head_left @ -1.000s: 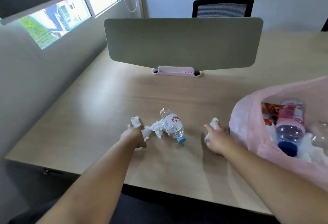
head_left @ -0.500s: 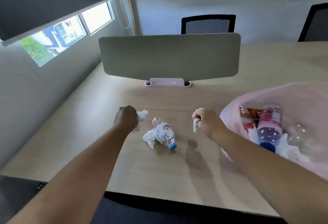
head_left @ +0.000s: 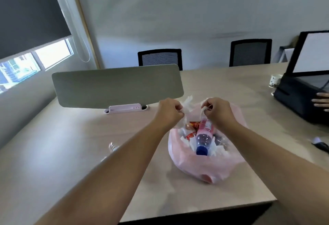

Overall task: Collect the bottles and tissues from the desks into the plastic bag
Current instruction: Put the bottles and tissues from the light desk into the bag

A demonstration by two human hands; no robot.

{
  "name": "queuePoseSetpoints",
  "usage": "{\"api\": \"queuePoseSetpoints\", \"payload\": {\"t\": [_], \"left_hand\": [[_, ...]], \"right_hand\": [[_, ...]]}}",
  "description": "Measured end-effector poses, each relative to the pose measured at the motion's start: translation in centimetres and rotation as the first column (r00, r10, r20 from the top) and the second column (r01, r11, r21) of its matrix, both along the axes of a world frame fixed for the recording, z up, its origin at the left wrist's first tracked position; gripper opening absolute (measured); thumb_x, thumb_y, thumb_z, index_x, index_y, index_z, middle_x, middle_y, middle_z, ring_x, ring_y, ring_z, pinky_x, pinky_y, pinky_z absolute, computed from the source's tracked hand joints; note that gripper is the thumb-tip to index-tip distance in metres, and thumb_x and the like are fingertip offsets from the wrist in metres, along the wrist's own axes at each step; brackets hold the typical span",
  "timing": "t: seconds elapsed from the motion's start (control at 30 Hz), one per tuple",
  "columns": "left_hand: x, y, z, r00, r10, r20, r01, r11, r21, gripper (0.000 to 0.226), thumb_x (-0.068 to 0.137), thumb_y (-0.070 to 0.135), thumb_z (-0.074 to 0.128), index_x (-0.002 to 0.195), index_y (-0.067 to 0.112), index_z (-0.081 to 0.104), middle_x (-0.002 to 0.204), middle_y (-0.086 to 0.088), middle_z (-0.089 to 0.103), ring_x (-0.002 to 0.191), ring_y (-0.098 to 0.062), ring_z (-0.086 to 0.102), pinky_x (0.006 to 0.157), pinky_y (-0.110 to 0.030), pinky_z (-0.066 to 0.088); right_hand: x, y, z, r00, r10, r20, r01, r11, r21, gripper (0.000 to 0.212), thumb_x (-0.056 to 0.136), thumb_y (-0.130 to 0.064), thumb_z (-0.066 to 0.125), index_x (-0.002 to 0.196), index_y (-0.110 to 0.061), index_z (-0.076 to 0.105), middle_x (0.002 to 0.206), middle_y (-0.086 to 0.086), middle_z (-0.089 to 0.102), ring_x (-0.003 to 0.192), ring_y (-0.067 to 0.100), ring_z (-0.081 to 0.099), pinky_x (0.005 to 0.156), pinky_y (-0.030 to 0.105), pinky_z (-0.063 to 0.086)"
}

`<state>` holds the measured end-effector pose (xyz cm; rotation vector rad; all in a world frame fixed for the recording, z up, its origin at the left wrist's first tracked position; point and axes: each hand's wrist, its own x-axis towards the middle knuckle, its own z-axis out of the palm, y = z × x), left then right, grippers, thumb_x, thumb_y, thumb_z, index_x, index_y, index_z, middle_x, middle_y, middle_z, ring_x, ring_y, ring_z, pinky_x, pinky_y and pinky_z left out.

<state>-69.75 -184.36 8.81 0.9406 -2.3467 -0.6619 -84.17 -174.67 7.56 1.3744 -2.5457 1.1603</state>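
Observation:
A pink plastic bag (head_left: 204, 164) lies open on the wooden desk (head_left: 62, 153). Inside it lie a pink-labelled bottle with a blue cap (head_left: 203, 137), red wrappers and white tissues. My left hand (head_left: 169, 110) hovers over the bag's mouth, shut on a crumpled white tissue (head_left: 187, 105). Beside it, my right hand (head_left: 216, 110) pinches a smaller tissue (head_left: 203, 108) above the bag. A clear bottle (head_left: 113, 147) rests on the desk left of the bag, mostly hidden behind my left forearm.
A grey divider panel (head_left: 117, 86) on a pink base stands behind the bag. A black printer (head_left: 302, 91) with another person's hand (head_left: 321, 101) on it sits at the right, next to a small cup (head_left: 274, 81). Two black chairs (head_left: 160, 58) stand beyond the desk.
Both hands lifted their tissues off the desk and carried them right, over the open bag. The camera view swung right; the clear bottle stayed on the desk.

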Motion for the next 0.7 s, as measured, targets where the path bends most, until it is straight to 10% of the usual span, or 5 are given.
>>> {"api": "queuePoseSetpoints", "payload": {"t": [0.27, 0.7], "left_hand": [[-5.6, 3.0, -5.5, 0.937, -0.223, 0.27, 0.185, 0.97, 0.157, 0.027, 0.078, 0.016, 0.07, 0.105, 0.016, 0.069, 0.113, -0.001, 0.063, 0.106, -0.02, 0.057, 0.092, -0.026, 0.042], [5.0, -3.5, -1.6, 0.996, 0.065, 0.068, -0.067, 0.997, 0.031, 0.017, 0.079, 0.009, 0.059, 0.089, 0.017, 0.071, 0.099, 0.001, 0.067, 0.078, -0.011, 0.056, 0.067, -0.018, 0.039]], "right_hand": [[-4.5, 6.3, -3.7, 0.997, 0.063, 0.05, -0.08, 0.861, 0.502, 0.056, 0.081, -0.013, 0.068, 0.134, -0.021, 0.05, 0.14, 0.005, 0.048, 0.124, 0.024, 0.048, 0.098, 0.026, 0.037], [2.5, -1.6, -2.5, 0.985, 0.168, -0.025, -0.163, 0.976, 0.142, 0.016, 0.086, -0.017, 0.056, 0.099, -0.019, 0.064, 0.112, 0.003, 0.059, 0.094, 0.019, 0.057, 0.084, 0.03, 0.047]]}}
